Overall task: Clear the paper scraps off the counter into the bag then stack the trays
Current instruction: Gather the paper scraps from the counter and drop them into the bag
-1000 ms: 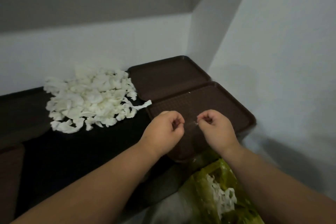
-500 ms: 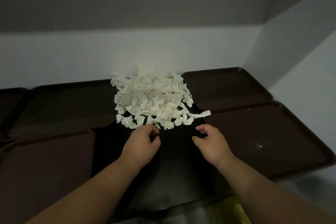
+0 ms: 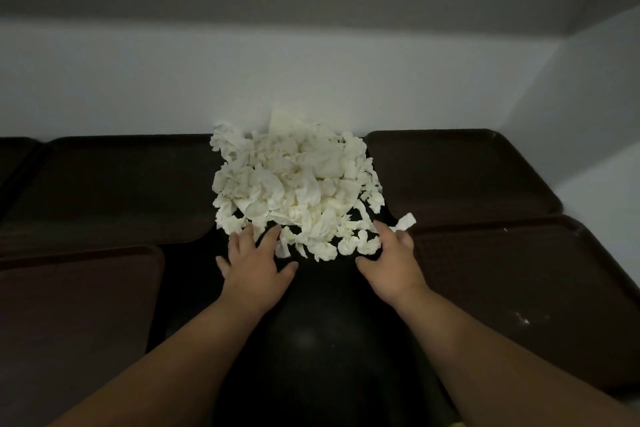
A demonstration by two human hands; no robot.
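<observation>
The surface [image 3: 322,340] is far from clear. The brown trays [image 3: 460,173] lie flat and unstacked on either side of the paper scraps [image 3: 298,191], which are heaped against the back wall. The left hand [image 3: 256,267] and right hand [image 3: 391,263] are spread, fingertips touching the heap's near edge and gripping nothing, so bagging and stacking both appear to remain.

Left hand [image 3: 254,269] and right hand [image 3: 391,262] reach forward, fingers spread, palms down.
</observation>
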